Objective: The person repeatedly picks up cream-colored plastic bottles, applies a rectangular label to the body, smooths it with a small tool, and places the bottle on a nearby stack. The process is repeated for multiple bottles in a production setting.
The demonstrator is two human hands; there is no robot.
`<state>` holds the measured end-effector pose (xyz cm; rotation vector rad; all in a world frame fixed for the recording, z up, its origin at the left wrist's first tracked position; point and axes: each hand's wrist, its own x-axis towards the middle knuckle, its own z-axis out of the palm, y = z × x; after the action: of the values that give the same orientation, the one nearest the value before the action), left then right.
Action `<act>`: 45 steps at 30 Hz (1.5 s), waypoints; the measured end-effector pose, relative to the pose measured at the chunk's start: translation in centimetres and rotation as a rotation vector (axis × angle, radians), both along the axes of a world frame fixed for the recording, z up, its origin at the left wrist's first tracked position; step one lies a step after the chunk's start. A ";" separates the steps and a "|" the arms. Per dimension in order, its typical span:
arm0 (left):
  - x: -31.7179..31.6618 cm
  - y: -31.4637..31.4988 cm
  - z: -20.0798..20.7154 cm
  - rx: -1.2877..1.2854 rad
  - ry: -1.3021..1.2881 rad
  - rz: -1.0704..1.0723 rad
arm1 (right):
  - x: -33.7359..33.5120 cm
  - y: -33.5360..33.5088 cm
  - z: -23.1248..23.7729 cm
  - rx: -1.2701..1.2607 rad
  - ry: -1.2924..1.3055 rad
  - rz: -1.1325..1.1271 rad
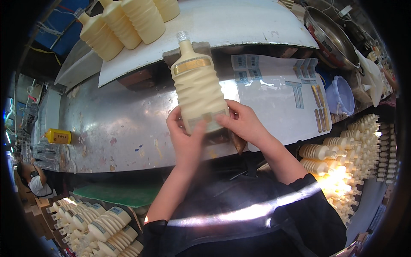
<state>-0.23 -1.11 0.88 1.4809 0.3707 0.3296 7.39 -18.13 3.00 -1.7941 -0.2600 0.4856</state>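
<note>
A cream-coloured bottle [198,92] with rippled sides and a clear threaded neck lies in front of me, its neck pointing away. Across its shoulder runs a gold label [192,65], and a pale grey-green strip [198,123] crosses the body near the base. My left hand [187,139] is closed around the base's left side, its thumb blurred over the strip. On the other side my right hand [247,124] grips the base, thumb pressing on the strip's right end. Behind the bottle's shoulder a grey block [202,46] partly shows.
Several cream bottles [143,21] stand on a white board [231,25] at the back. Sheets of labels [247,62] lie on white paper to the right, near a lilac bucket [340,95]. A yellow container [58,136] sits far left. Stacked bottles [100,227] flank me on both sides.
</note>
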 end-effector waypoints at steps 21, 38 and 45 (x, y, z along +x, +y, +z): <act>0.1 -0.3 0.9 -0.053 0.006 -0.002 | 0.0 0.0 -0.2 0.000 0.032 0.013; -1.0 2.2 -2.4 -0.083 -0.120 -0.090 | 0.3 -2.2 -1.3 0.265 0.220 0.146; -1.0 1.5 -2.0 -0.150 -0.164 -0.102 | -0.3 -0.7 -3.5 0.352 0.169 0.033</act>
<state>-1.20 0.43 -1.09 1.3108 0.1837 0.3314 7.06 -18.85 -0.47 -1.4006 -0.2414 0.5737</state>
